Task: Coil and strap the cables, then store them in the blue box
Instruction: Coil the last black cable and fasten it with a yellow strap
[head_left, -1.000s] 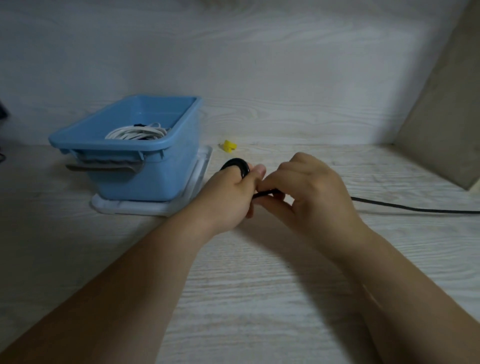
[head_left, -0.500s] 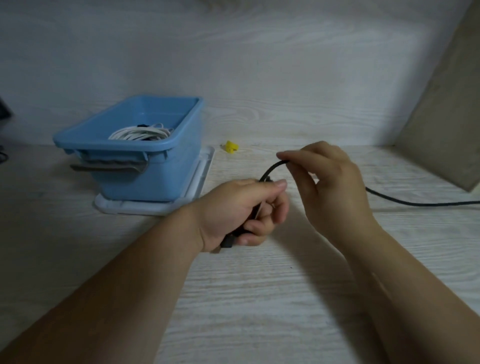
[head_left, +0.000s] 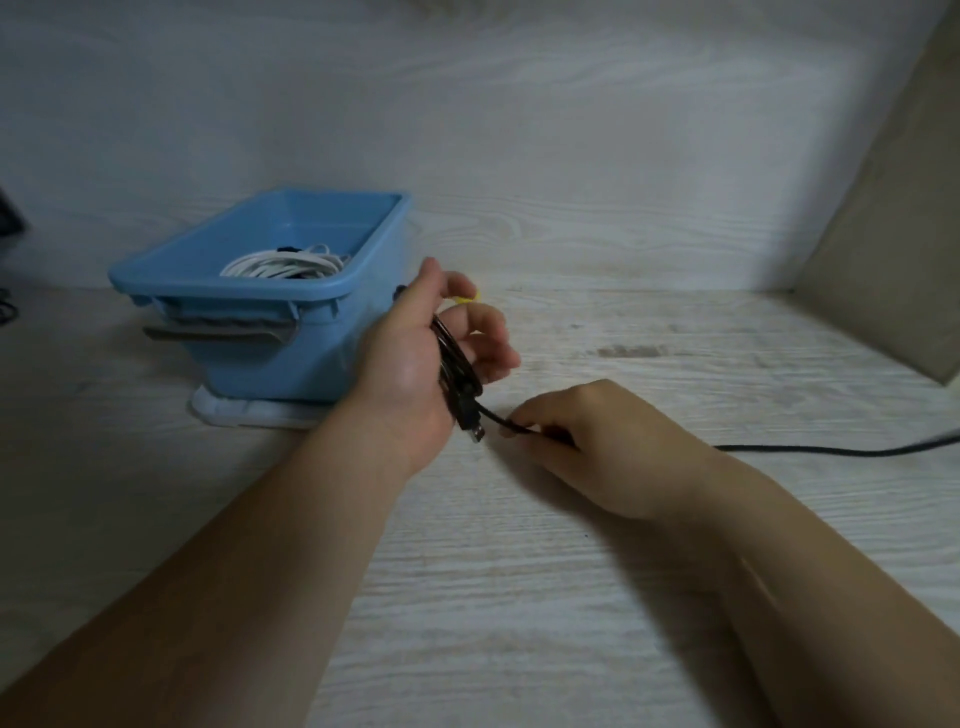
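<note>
Black cable (head_left: 456, 364) loops lie in the left hand (head_left: 410, 374), which curls round to hold the coil together; at 4 o'clock the right hand (head_left: 597, 457) pinches the loose length for slack. Blue box (head_left: 270, 364): 10 o'clock.

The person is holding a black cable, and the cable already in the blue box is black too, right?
Almost. In the blue box lies a white cable, not a black one; the head view shows it. The left hand does hold loops of the black cable, and the right hand pinches it.
</note>
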